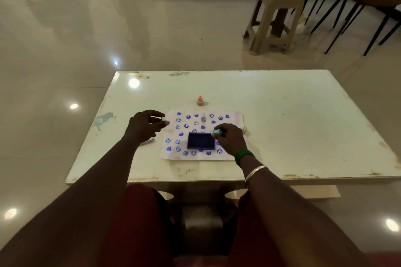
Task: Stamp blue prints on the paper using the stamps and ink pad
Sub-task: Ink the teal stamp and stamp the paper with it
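At the bottom of the frame two bare forearms reached up from the person's lap toward the white counter [282, 115]. The right hand [230, 140], with a green band and a metal bangle on the wrist, kept its grip closed on a teal stamp [217, 132] just above the right edge of the ink pad [201, 141]. The one dark blue pad lay in the middle of the paper [235, 118] and covered some prints. The left hand [144, 127] pinched a small teal cap [163, 118] at the paper's left edge. Blue hearts and smiley prints filled the single sheet; I could not count them exactly. Behind the paper, one orange stamp [201, 100] stood upright, apart. In the upper right, one plastic stool [276, 19] stood on the floor.
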